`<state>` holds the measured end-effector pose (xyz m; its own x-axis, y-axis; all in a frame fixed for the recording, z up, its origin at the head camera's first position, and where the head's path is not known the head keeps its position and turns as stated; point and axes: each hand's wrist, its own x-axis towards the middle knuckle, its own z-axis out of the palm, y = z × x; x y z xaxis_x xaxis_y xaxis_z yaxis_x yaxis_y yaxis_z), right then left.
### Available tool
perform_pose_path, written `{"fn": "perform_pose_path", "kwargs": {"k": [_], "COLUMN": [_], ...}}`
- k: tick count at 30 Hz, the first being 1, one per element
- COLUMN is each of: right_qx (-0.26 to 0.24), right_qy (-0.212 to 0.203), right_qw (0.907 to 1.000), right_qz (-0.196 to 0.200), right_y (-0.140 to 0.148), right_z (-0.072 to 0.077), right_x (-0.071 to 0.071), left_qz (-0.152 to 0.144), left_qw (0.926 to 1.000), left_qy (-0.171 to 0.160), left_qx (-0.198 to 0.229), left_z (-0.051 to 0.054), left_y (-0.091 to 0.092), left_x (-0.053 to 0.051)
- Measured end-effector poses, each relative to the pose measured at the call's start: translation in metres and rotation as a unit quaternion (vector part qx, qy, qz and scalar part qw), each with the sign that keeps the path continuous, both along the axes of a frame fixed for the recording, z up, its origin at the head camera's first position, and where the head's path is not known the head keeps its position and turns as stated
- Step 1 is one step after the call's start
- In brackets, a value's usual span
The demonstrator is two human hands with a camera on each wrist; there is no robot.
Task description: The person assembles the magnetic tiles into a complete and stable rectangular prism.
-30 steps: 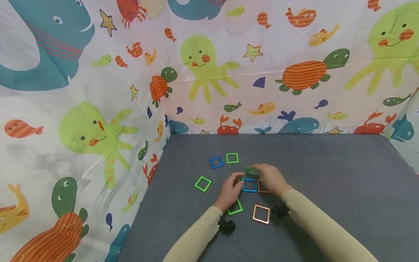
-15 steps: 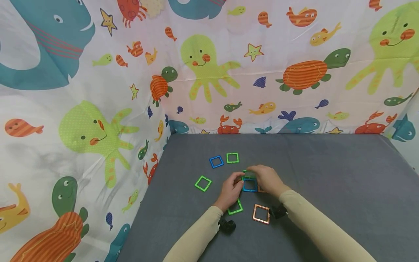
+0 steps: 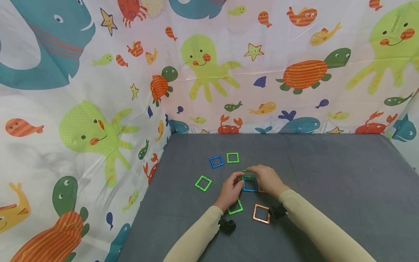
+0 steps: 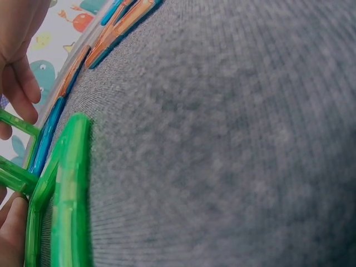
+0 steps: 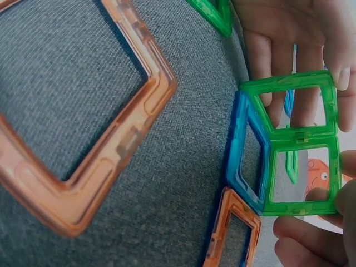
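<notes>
A blue magnetic tile [image 3: 250, 191], an open square frame, lies flat between the hands. Two green tiles stand up from its edges and meet along one side in the right wrist view. My left hand [image 3: 228, 191] pinches one green tile [image 5: 289, 81] between thumb and fingers. With fingertips at its outer edge, my right hand [image 3: 270, 181] pinches the other green tile [image 5: 300, 211]. An orange tile [image 5: 222, 219] lies against the blue one, partly hidden by the right hand in the head view. Beside the left wrist lies another green tile [image 3: 236, 212].
A loose orange tile [image 3: 254, 213] lies near the right wrist. Farther left are a green tile [image 3: 198, 181], a blue tile [image 3: 216, 157] and another green tile [image 3: 232, 153]. The grey table [image 3: 327, 174] is bordered by sea-animal fabric [image 3: 248, 83].
My right hand has moved left, bringing its green tile over the blue tile to meet the other green one. During the last half second both hands stay nearly still.
</notes>
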<state>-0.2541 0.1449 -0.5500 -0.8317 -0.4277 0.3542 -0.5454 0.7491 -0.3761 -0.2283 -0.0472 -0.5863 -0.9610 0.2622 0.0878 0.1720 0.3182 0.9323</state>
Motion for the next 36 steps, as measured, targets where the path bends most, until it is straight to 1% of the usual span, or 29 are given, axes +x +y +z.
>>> {"fn": "perform_pose_path", "kwargs": {"k": [6, 16, 22, 27, 31, 36], "right_qx": [-0.003, -0.005, -0.006, -0.004, -0.003, 0.001], "right_qy": [-0.007, -0.009, -0.007, -0.005, -0.013, -0.037], "right_qw": [1.0000, 1.0000, 1.0000, 1.0000, 0.9997, 0.9988], "right_qz": [-0.005, 0.001, 0.001, -0.005, -0.020, -0.032], "right_y": [-0.001, -0.001, 0.000, 0.002, 0.010, 0.031], "right_z": [0.001, 0.000, 0.000, -0.003, -0.002, 0.008], "right_x": [0.001, 0.003, 0.004, 0.005, 0.008, 0.016], "left_qz": [0.003, 0.000, -0.001, 0.000, -0.003, -0.009], "left_qw": [1.0000, 1.0000, 1.0000, 1.0000, 1.0000, 0.9999], "left_qy": [0.000, -0.007, 0.002, -0.006, -0.004, -0.001], "left_qx": [-0.007, -0.006, -0.003, -0.002, 0.000, 0.007], "left_z": [0.000, 0.000, 0.000, 0.000, 0.000, 0.001], "left_y": [0.000, 0.000, 0.000, -0.001, -0.001, -0.002], "left_x": [0.001, 0.001, 0.001, 0.001, 0.002, 0.002]}}
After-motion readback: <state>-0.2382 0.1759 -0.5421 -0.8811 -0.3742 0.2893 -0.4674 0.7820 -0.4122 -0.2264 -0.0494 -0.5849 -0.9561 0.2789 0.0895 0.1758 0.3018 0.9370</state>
